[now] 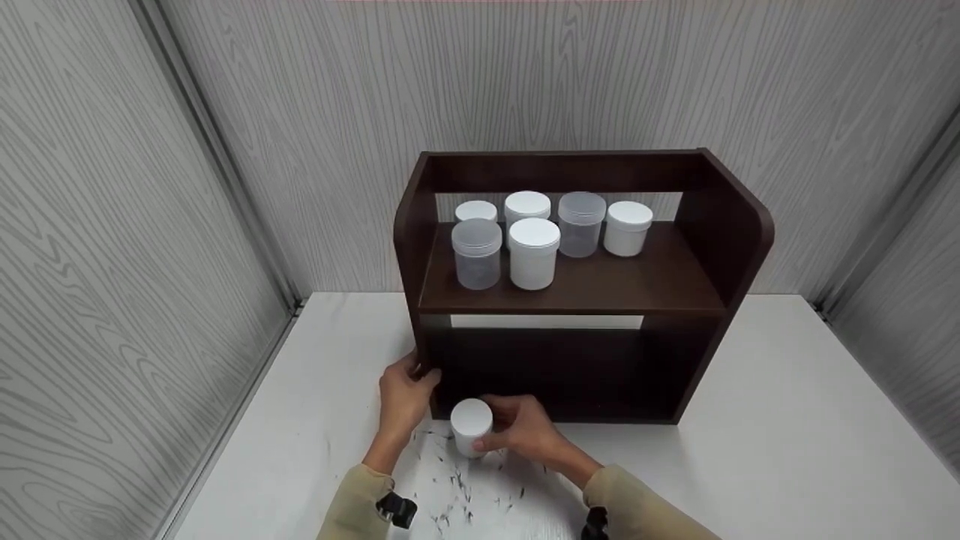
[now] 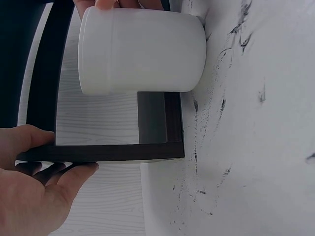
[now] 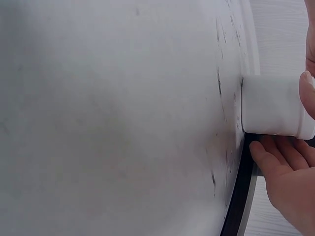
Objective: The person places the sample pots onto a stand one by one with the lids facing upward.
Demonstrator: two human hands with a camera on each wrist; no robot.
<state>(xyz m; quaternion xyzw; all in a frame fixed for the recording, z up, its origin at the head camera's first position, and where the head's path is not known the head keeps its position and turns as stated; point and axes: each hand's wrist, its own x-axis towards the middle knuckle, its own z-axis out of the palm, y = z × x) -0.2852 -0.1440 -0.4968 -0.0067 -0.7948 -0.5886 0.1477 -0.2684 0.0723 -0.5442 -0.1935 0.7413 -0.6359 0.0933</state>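
My right hand grips a white lidded jar, with its thumb on the near side and fingers behind. The jar stands upright, its base right at the table in the left wrist view. It is in front of the lower left corner of a dark brown two-tier shelf. My left hand holds the shelf's left side panel, thumb inside and fingers outside. On the upper tier are several white lidded jars, such as one front jar, and two translucent jars, one at front left and one behind.
The shelf stands on a white table marked with dark scuffs below the hands. Grey wood-grain panels rise at the back, left and right. Black straps are on both wrists.
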